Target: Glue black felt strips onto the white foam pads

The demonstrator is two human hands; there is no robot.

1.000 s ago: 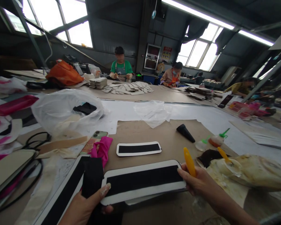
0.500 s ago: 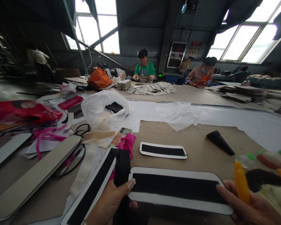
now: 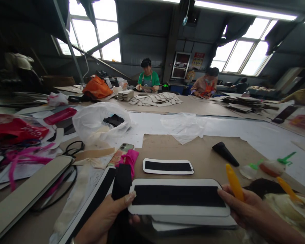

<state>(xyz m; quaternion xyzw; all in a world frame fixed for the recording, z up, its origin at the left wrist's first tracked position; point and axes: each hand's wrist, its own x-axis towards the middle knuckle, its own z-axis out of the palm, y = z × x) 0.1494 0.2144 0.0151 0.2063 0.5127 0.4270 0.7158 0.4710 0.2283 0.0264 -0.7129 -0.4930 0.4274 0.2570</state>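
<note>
A white rounded panel with a black strip point(image 3: 178, 196) along its middle is held level between both hands. My left hand point(image 3: 108, 211) pinches its left end, thumb on top. Black strips point(image 3: 122, 181) rise and hang beside that hand; whether it grips them too I cannot tell. My right hand point(image 3: 246, 203) is closed on the right end, and a yellow-handled tool point(image 3: 234, 183) sticks up from the same hand, its working end hidden. More white panels point(image 3: 193, 222) lie beneath the held one. A smaller panel with a black strip point(image 3: 167, 166) lies just beyond.
Right of my hands are a tub of pale paste point(image 3: 287, 206) with another yellow handle point(image 3: 289, 189), a bottle point(image 3: 273, 166), and a black cone point(image 3: 225, 153). Left are long panels point(image 3: 33, 196), a phone point(image 3: 122, 152) and a plastic bag point(image 3: 101, 118). Co-workers sit across the table.
The view has turned right and tilted up a little, so surroundings sit further left. The held panel now appears more level, and white panels show under it. Both hands keep their hold.
</note>
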